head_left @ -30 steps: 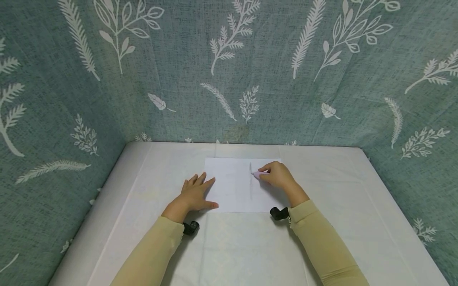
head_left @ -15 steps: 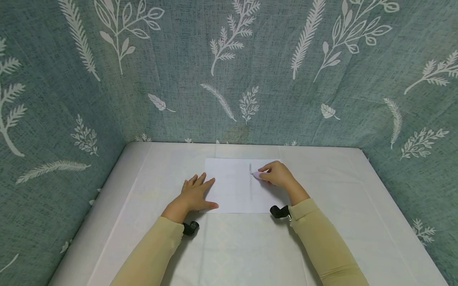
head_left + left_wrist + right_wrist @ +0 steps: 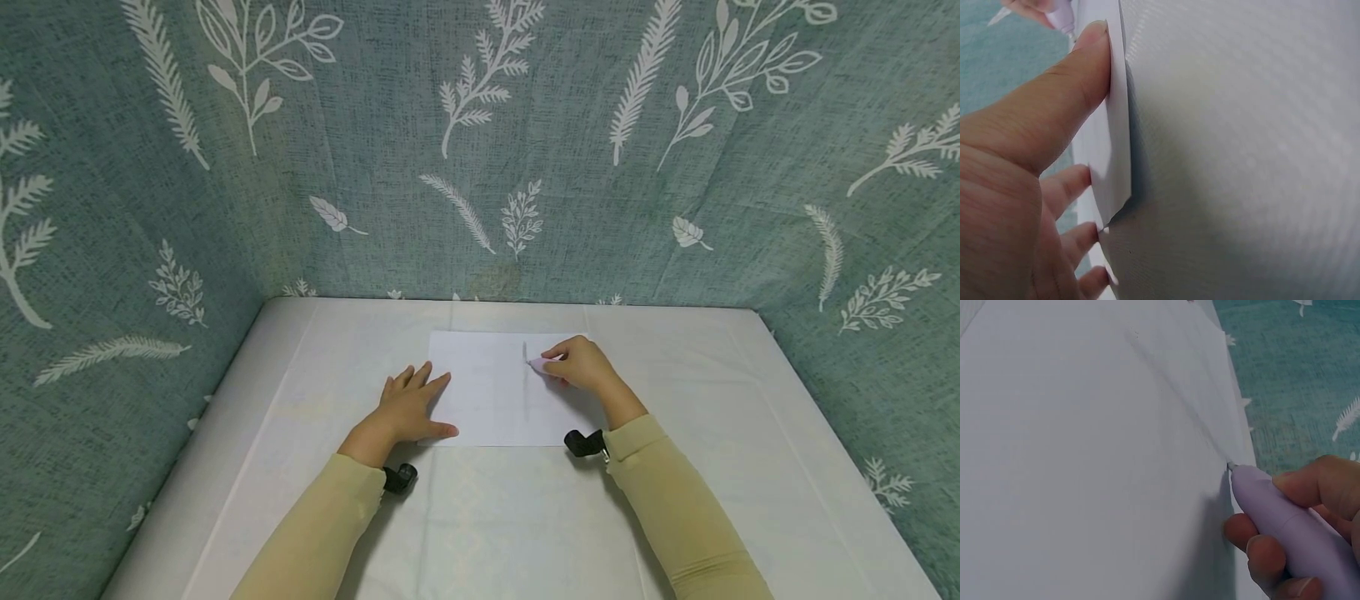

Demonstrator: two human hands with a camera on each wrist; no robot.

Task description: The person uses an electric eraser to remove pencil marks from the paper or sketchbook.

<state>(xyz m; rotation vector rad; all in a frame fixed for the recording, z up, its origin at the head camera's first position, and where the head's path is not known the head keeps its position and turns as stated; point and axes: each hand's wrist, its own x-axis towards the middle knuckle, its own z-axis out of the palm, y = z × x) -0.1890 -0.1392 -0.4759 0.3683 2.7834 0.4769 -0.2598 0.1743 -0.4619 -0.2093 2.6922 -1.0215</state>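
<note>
A white sheet of paper (image 3: 480,392) lies on the white-covered table, with a straight grey line (image 3: 526,392) running across it from far to near. My right hand (image 3: 585,365) grips a thick lilac pen-shaped tool (image 3: 1288,522) between thumb and fingers. Its thin metal tip touches the paper on that line; whether the line is drawn, creased or cut I cannot tell. Over the paper's left edge, my left hand (image 3: 408,408) lies with fingers spread. Its thumb (image 3: 1060,94) rests on the near corner, where the edge lifts slightly off the table.
White cloth covers the table (image 3: 495,525) around the paper. Teal fabric with white leaf prints (image 3: 375,150) stands behind and on both sides. Black wrist cameras sit at the left cuff (image 3: 400,478) and the right cuff (image 3: 584,443).
My right hand and the lilac tool have shifted only very slightly away from me along the line. The left hand and the paper stay in place.
</note>
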